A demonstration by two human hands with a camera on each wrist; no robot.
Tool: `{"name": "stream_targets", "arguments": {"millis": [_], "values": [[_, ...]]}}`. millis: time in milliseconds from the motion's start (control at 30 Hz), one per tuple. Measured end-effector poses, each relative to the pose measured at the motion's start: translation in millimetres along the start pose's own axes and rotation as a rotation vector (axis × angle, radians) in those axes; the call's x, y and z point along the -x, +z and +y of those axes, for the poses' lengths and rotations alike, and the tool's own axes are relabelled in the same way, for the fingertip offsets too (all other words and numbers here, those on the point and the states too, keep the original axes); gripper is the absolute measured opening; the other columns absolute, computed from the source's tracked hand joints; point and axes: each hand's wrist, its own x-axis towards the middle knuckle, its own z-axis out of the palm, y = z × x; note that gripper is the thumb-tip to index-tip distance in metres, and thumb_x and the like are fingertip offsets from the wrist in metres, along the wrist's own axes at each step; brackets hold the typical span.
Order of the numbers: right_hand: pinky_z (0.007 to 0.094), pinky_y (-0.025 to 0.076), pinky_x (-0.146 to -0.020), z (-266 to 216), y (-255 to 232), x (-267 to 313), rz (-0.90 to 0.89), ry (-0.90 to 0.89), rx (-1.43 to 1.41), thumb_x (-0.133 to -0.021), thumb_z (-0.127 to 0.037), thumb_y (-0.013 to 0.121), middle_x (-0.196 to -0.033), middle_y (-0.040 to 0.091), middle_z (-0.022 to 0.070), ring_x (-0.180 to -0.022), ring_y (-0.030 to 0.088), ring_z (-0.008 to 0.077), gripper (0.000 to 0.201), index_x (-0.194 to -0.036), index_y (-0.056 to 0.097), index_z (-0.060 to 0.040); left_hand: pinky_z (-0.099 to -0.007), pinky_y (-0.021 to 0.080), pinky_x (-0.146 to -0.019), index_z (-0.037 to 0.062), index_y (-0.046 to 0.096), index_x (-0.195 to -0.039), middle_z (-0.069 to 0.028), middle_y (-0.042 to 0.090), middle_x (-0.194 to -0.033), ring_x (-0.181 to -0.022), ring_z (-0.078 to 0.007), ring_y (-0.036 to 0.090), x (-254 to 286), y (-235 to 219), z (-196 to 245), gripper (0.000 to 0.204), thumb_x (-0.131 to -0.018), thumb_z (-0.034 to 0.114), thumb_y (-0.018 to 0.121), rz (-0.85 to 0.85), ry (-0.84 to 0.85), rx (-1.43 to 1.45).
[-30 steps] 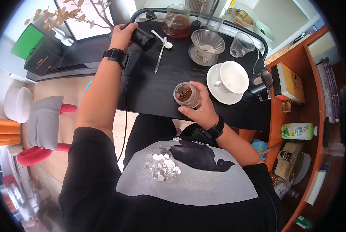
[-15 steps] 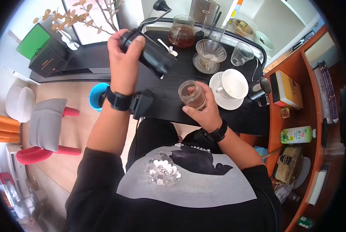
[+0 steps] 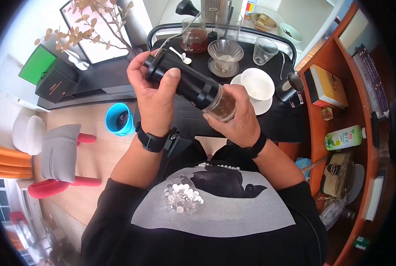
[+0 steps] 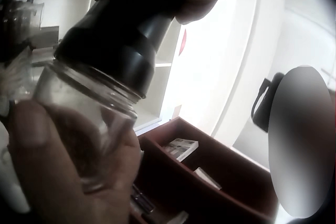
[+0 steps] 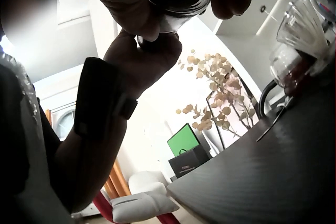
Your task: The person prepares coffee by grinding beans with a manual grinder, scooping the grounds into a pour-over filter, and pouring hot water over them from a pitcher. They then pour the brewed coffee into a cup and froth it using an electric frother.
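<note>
My left hand (image 3: 156,91) grips the black grinder body (image 3: 187,82), which is tilted with its lower end toward the right. My right hand (image 3: 240,119) holds the small glass jar (image 3: 224,106), fingers and thumb around it. In the head view the jar's mouth meets the grinder's lower end. Brown grounds or bits (image 4: 79,145) show through the glass in the left wrist view, where the black grinder (image 4: 110,45) sits against the jar's threaded rim (image 4: 94,85). Whether the threads are engaged, I cannot tell.
A white cup (image 3: 257,84) on a saucer, a steel pitcher (image 3: 289,88), a glass dripper (image 3: 225,53), an empty glass (image 3: 264,51), a teapot (image 3: 193,40) with reddish liquid and a white spoon (image 3: 185,59) stand or lie on the black table (image 3: 277,128).
The left hand has brought the grinder from the table's back left, rightward and down to the jar. The right hand has turned the jar, tilting its mouth toward the grinder.
</note>
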Motion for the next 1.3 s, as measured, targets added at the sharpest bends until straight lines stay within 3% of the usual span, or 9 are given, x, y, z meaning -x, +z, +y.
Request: {"name": "stream_targets", "arguments": {"millis": [300, 500, 567, 667, 800, 900, 1100, 1167, 1300], "values": [[0.0372, 0.047, -0.066, -15, -9, -5, -0.009, -0.194, 0.143, -0.060, -0.009, 0.075, -0.096, 0.049, 0.0170, -0.081, 0.054, 0.0318, 0.067, -0.115, 0.036, -0.0050, -0.0492, 0.046, -0.084, 0.0128, 0.029, -0.124, -0.0169, 0.045, -0.118, -0.099, -0.0316, 0.054, 10, 2, 9, 0.054, -0.081, 0.011, 0.061, 0.066, -0.085, 0.272], [0.0345, 0.047, -0.068, -30, -3, -5, -0.112, 0.115, -0.291, -0.063, -0.010, 0.074, -0.096, 0.050, 0.0131, -0.082, 0.055, 0.0232, 0.063, -0.113, 0.037, -0.0032, -0.0493, 0.049, -0.081, 0.0149, 0.027, -0.123, -0.0149, 0.041, -0.120, -0.097, -0.0282, 0.055, 12, 10, 31, 0.052, -0.082, 0.007, 0.058, 0.022, -0.040, 0.298], [0.0291, 0.047, -0.059, -32, 3, -4, -0.136, 0.450, -0.969, -0.067, -0.016, 0.073, -0.092, 0.051, 0.0095, -0.073, 0.054, 0.0157, 0.061, -0.114, 0.038, -0.0027, -0.0488, 0.049, -0.082, 0.0155, 0.027, -0.123, -0.0153, 0.040, -0.121, -0.098, -0.0282, 0.055, 11, 11, 35, 0.053, -0.081, 0.009, 0.058, 0.000, -0.026, 0.326], [0.0236, 0.047, -0.051, -30, -15, -15, -0.408, 0.747, -1.147, -0.068, -0.033, 0.072, -0.094, 0.053, 0.0127, -0.061, 0.054, 0.0126, 0.072, -0.120, 0.032, -0.0033, -0.0479, 0.050, -0.081, 0.0165, 0.026, -0.125, -0.0154, 0.037, -0.124, -0.098, -0.0290, 0.055, 8, 11, 34, 0.056, -0.080, 0.011, 0.060, -0.032, 0.000, 0.326], [0.0189, 0.040, -0.041, -28, -4, -12, -0.433, 0.749, -1.314, -0.068, -0.047, 0.068, -0.088, 0.054, 0.0133, -0.049, 0.049, 0.0097, 0.076, -0.120, 0.033, -0.0031, -0.0438, 0.052, -0.078, 0.0117, 0.029, -0.124, -0.0172, 0.045, -0.116, -0.093, -0.0298, 0.058, 5, 12, 33, 0.058, -0.078, 0.018, 0.063, -0.051, 0.029, 0.357], [0.0198, 0.040, -0.041, -29, -1, -13, -0.472, 0.755, -1.401, -0.068, -0.048, 0.068, -0.086, 0.054, 0.0148, -0.046, 0.047, 0.0102, 0.076, -0.119, 0.033, -0.0031, -0.0398, 0.052, -0.075, 0.0030, 0.035, -0.119, -0.0184, 0.055, -0.101, -0.086, -0.0301, 0.060, 7, 10, 30, 0.057, -0.076, 0.026, 0.065, -0.180, -0.192, 0.459], [0.0218, 0.045, -0.055, -36, -5, -20, -0.378, 0.698, -1.077, -0.069, -0.025, 0.071, -0.092, 0.052, 0.0091, -0.067, 0.054, 0.0108, 0.065, -0.118, 0.035, -0.0021, -0.0382, 0.051, -0.076, -0.0037, 0.043, -0.109, -0.0186, 0.059, -0.091, -0.084, -0.0293, 0.061, 9, 11, 23, 0.052, -0.075, 0.029, 0.065, -0.170, -0.132, 0.379], [0.0271, 0.046, -0.074, -33, 7, -15, -0.155, 0.442, -0.911, -0.067, -0.017, 0.074, -0.097, 0.053, 0.0095, -0.085, 0.056, 0.0155, 0.066, -0.118, 0.034, -0.0028, -0.0380, 0.051, -0.077, -0.0036, 0.044, -0.108, -0.0182, 0.060, -0.089, -0.083, -0.0287, 0.061, 8, 14, 24, 0.051, -0.075, 0.029, 0.066, -0.111, -0.137, 0.381], [0.0313, 0.040, -0.089, -29, 7, -12, -0.140, 0.346, -0.658, -0.065, -0.011, 0.075, -0.101, 0.052, 0.0103, -0.098, 0.052, 0.0182, 0.066, -0.117, 0.035, -0.0029, -0.0395, 0.051, -0.078, -0.0010, 0.041, -0.114, -0.0172, 0.057, -0.094, -0.084, -0.0286, 0.060, 9, 15, 20, 0.055, -0.075, 0.029, 0.066, -0.117, -0.179, 0.408]]}}
